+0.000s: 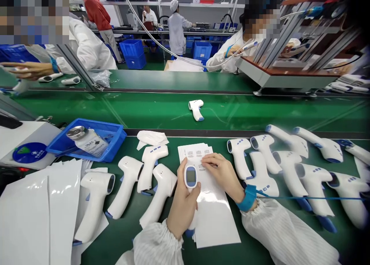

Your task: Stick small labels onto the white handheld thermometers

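Note:
My left hand is wrapped round a white infrared thermometer, its grey screen facing me and its blue-tipped handle pointing down. Under it lies a stack of glossy white label sheets with small printed text at the top. My right hand, with a blue wrist strap, has its thumb and fingers pinched together at the printed labels. Whether a label is between the fingertips is too small to tell. Several more thermometers lie left and right of the sheets.
A blue tray with a metal-lidded bottle stands at left, beside a white device. White sheets lie front left. One thermometer rests on the green conveyor belt. Co-workers sit opposite, near a metal-framed fixture.

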### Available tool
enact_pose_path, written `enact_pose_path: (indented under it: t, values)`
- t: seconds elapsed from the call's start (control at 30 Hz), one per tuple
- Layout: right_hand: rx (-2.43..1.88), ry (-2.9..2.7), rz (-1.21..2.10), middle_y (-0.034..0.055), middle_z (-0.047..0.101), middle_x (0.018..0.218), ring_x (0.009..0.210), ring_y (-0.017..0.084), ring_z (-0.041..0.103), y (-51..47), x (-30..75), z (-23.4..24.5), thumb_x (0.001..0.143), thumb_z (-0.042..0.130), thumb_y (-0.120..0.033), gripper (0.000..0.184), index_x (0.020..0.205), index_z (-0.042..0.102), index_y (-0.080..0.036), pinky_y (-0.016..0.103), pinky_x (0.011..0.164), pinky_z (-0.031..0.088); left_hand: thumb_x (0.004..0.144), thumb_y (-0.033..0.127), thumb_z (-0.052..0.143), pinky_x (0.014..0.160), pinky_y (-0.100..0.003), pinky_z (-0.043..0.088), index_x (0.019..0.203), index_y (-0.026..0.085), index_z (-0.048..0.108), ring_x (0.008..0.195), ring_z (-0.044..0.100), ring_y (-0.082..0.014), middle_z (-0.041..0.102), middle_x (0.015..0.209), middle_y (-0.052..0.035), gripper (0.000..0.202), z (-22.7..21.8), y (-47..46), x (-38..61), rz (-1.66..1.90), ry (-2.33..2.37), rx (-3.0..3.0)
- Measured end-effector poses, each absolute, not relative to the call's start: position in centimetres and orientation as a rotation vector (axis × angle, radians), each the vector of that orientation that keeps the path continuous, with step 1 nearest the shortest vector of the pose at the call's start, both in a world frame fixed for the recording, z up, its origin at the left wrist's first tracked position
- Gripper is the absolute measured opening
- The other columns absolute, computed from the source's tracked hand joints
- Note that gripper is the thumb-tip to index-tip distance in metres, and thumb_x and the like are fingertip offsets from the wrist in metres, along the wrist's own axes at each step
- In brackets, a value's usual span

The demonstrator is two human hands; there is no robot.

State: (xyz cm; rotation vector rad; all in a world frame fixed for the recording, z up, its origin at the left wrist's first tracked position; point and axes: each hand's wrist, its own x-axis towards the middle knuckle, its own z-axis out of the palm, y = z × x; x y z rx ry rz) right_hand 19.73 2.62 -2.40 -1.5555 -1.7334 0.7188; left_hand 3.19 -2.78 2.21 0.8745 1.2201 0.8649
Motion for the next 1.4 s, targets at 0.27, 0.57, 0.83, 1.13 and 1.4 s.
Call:
enact_pose_path:
  t: [0.27, 0.57, 0.83, 1.13, 1.4]
  values:
    - [-1.573, -1.732, 0.747, 0.0053, 0.071, 0.091, 0.092, 0.025, 0.062, 3.4, 19.1, -2.3, 0.085, 0.06, -0.023, 0.013, 0.075, 0.069, -0.023, 0.046, 0.087, 0.049, 0.093, 0.034, 0.054, 0.05, -0.022, 0.049, 0.149, 0.037, 0.024, 0.056, 0.05, -0.0036, 0.036, 0.15, -0.0109, 0.064, 2.2, -2.6, 3.2, 0.839, 1.221, 0.911]
    - [-1.181, -1.724, 1.432, 0.0024, 0.066, 0.084, 0.071, 0.016, 0.064, -1.2, 19.8, 2.8, 0.086, 0.063, -0.026, 0.012, 0.075, 0.059, -0.023, 0.031, 0.066, 0.057, 0.091, 0.033, 0.057, 0.049, -0.02, 0.05, 0.149, 0.038, 0.024, 0.062, 0.052, -0.007, 0.049, 0.137, -0.0079, 0.066, 1.7, -2.6, 2.9, 0.87, 1.14, 0.89]
    - [-1.275, -1.613, 1.126, 0.0052, 0.063, 0.11, 0.106, 0.022, 0.061, -1.0, 17.1, 5.3, 0.083, 0.067, -0.021, 0.009, 0.075, 0.066, -0.024, 0.038, 0.092, 0.052, 0.09, 0.035, 0.06, 0.044, -0.022, 0.041, 0.15, 0.037, 0.026, 0.055, 0.046, -0.0063, 0.044, 0.147, -0.0094, 0.069, 2.7, -3.3, 3.1, 0.891, 1.155, 0.909]
    - [-1.305, -1.445, 1.062, 0.0037, 0.069, 0.096, 0.097, 0.022, 0.064, -0.5, 15.8, 4.5, 0.082, 0.067, -0.021, 0.009, 0.074, 0.065, -0.024, 0.038, 0.087, 0.051, 0.089, 0.021, 0.051, 0.05, -0.026, 0.045, 0.15, 0.039, 0.021, 0.058, 0.05, -0.0081, 0.037, 0.155, -0.0057, 0.071, 2.9, -3.5, 3.0, 0.857, 1.154, 0.934]
    - [-1.299, -1.417, 1.065, 0.0027, 0.07, 0.094, 0.095, 0.02, 0.065, -0.3, 15.7, 4.6, 0.081, 0.068, -0.02, 0.008, 0.074, 0.067, -0.023, 0.037, 0.088, 0.051, 0.088, 0.012, 0.048, 0.049, -0.025, 0.046, 0.15, 0.041, 0.021, 0.053, 0.045, -0.0029, 0.03, 0.158, -0.0047, 0.073, 3.1, -3.5, 2.9, 0.848, 1.147, 0.911]
